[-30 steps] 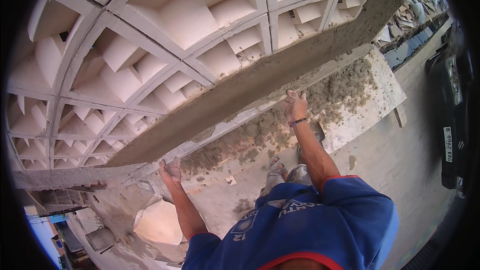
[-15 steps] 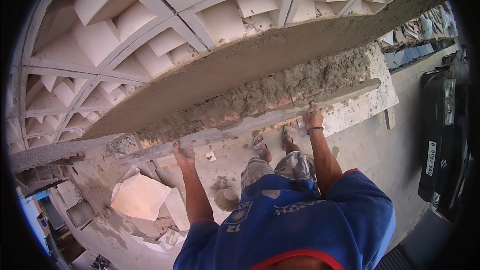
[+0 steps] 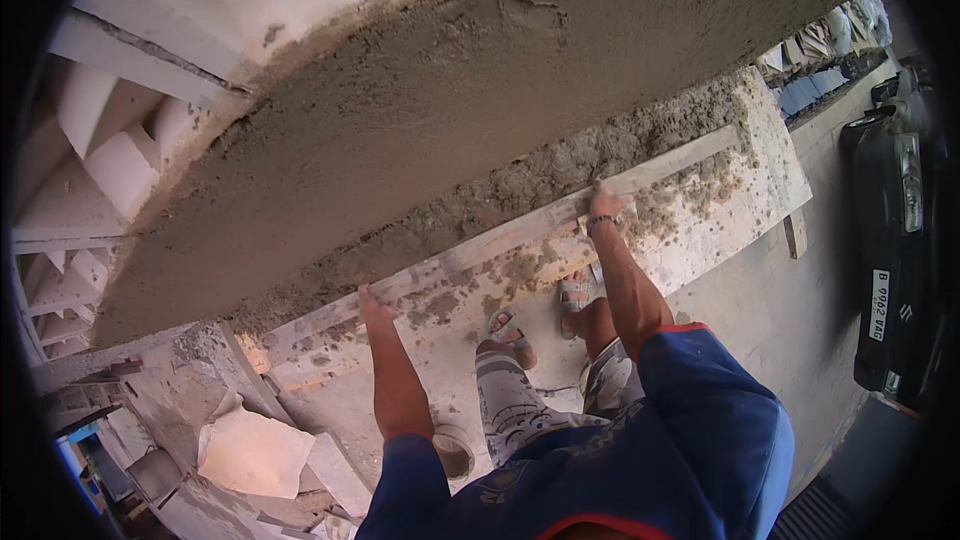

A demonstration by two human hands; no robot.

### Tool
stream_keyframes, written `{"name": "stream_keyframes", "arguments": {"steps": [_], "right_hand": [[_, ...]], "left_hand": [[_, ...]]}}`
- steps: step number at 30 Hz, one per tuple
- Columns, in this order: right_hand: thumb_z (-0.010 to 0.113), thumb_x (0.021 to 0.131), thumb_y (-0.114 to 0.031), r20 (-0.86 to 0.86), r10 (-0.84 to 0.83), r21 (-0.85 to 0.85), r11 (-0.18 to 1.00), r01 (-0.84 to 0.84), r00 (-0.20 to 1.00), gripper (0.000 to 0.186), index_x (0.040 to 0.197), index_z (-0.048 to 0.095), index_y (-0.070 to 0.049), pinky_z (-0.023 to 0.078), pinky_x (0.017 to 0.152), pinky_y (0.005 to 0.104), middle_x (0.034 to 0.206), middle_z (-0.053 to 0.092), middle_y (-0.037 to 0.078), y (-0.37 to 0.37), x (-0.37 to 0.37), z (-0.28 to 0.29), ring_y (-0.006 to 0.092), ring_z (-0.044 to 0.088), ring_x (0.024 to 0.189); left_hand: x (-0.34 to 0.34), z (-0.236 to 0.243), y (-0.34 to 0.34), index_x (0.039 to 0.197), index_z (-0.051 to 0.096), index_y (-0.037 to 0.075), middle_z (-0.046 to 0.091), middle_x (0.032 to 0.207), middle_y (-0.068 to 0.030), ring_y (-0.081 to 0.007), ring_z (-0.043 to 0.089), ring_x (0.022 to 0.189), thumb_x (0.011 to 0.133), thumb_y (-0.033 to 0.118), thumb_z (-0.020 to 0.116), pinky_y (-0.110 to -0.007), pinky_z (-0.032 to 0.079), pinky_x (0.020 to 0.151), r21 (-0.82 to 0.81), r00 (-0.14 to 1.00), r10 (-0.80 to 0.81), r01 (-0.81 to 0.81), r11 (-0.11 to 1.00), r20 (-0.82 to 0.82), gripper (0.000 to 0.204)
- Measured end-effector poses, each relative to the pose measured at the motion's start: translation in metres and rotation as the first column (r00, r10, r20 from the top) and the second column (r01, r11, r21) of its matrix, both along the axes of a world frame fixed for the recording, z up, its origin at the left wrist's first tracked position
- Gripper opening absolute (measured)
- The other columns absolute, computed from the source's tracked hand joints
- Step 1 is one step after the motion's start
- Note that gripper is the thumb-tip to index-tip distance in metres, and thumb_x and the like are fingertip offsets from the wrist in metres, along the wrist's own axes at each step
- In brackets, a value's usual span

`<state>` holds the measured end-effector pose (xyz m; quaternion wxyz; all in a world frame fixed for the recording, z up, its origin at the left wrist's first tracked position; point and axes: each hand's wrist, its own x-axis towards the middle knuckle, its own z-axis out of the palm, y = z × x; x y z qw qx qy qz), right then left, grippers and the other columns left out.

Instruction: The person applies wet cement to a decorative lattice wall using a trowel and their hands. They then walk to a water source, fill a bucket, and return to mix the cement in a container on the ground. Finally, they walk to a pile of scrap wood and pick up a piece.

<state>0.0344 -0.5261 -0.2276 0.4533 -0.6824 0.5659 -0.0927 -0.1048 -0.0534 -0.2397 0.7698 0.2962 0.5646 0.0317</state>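
Both my hands grip a long, flat straightedge [image 3: 670, 162] that lies aslant along the foot of a wall. Toward its left end, my left hand [image 3: 376, 306] is closed on its near edge, thumb side up. My right hand [image 3: 604, 204], with a dark band at the wrist, holds it right of the middle. Lumpy wet mortar [image 3: 560, 162] is heaped along the bar's far side. Beyond rises a smooth, grey-brown plastered face [image 3: 400, 110]. Under the bar, a pale board [image 3: 765, 170] is spattered with mortar. The undersides of the bar and my fingertips are hidden.
White openwork blocks [image 3: 100, 120] stand above the plaster. A black car [image 3: 890, 260] is parked at the right. A bucket [image 3: 454, 452] stands by my left arm, near a pale torn sheet [image 3: 255, 452]. My sandalled feet [image 3: 510, 330] are beside the board.
Bar and hands have moved toward the wall, uncovering more of the mortar-spattered board on the near side. The view has shifted, showing more of the plastered face. Both hands keep their hold.
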Motion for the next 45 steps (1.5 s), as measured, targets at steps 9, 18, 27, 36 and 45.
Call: {"name": "stream_keyframes", "arguments": {"steps": [9, 18, 27, 36, 45], "right_hand": [[0.066, 0.074, -0.025, 0.028, -0.001, 0.124, 0.992, -0.003, 1.0, 0.053, 0.107, 0.051, 0.014, 0.045, 0.084, 0.0386, 0.106, 0.058, 0.025, -0.064, -0.057, -0.043, 0.0332, 0.057, 0.096], [0.048, 0.078, -0.009, 0.644, -0.381, 0.672, 0.697, -0.251, 0.663, 0.016, 0.092, 0.052, -0.002, 0.043, 0.085, 0.0441, 0.096, 0.056, 0.01, -0.084, -0.138, 0.067, 0.0285, 0.054, 0.09], [0.055, 0.079, -0.01, 0.718, -0.324, 0.588, 0.756, -0.287, 0.616, 0.041, 0.117, 0.037, -0.009, 0.038, 0.087, 0.0536, 0.114, 0.048, 0.01, -0.079, -0.032, 0.281, 0.0274, 0.046, 0.109], [0.06, 0.076, -0.006, 0.797, -0.218, 0.315, 0.946, -0.08, 0.564, 0.066, 0.132, 0.026, 0.008, 0.041, 0.09, 0.0344, 0.12, 0.049, 0.022, -0.2, 0.1, 0.259, 0.0276, 0.051, 0.106], [0.051, 0.081, -0.003, 0.797, -0.095, 0.206, 0.971, -0.121, 0.597, 0.057, 0.133, 0.029, 0.001, 0.041, 0.088, 0.0319, 0.12, 0.05, 0.014, -0.259, 0.158, 0.283, 0.0221, 0.051, 0.105]], "left_hand": [[-0.026, -0.022, -0.041, 0.113, 0.053, 0.014, 0.05, 0.124, -0.007, -0.0258, 0.044, 0.115, 0.08, 0.031, 0.053, -0.047, 0.035, 0.095, -0.164, 0.992, 0.031, -0.05, 0.985, -0.118, 0.036], [-0.114, 0.135, 0.003, 0.113, 0.05, 0.01, 0.045, 0.125, -0.0108, -0.0322, 0.044, 0.116, 0.076, 0.027, 0.06, -0.055, 0.039, 0.095, -0.181, 0.959, 0.208, -0.173, 0.968, 0.195, 0.042], [-0.017, 0.29, -0.022, 0.127, 0.038, 0.01, 0.037, 0.131, -0.0092, -0.024, 0.037, 0.121, 0.08, 0.037, 0.059, -0.042, 0.028, 0.104, 0.057, 0.937, -0.098, 0.084, 0.995, 0.335, 0.058], [0.102, 0.315, -0.117, 0.127, 0.037, 0.007, 0.031, 0.135, -0.0122, -0.0297, 0.032, 0.127, 0.081, 0.029, 0.061, -0.046, 0.032, 0.103, 0.029, 0.888, -0.12, 0.12, 0.992, 0.443, 0.056], [0.14, 0.324, -0.191, 0.125, 0.04, 0.005, 0.033, 0.135, -0.0148, -0.0327, 0.034, 0.126, 0.085, 0.028, 0.056, -0.047, 0.033, 0.102, 0.029, 0.883, -0.14, 0.142, 0.989, 0.449, 0.049]]}}
